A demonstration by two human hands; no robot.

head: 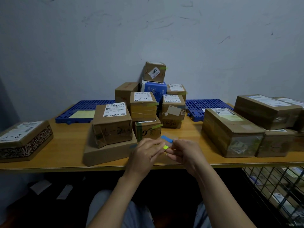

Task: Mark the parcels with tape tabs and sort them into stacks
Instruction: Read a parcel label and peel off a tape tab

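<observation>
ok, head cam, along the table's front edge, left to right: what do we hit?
patterned box → flat box → left hand → tape tabs → right hand → long box

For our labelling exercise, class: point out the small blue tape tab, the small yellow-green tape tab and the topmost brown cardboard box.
small blue tape tab [167, 139]: head view, its middle
small yellow-green tape tab [166, 147]: head view, its middle
topmost brown cardboard box [154, 72]: head view, its front sticker
</observation>
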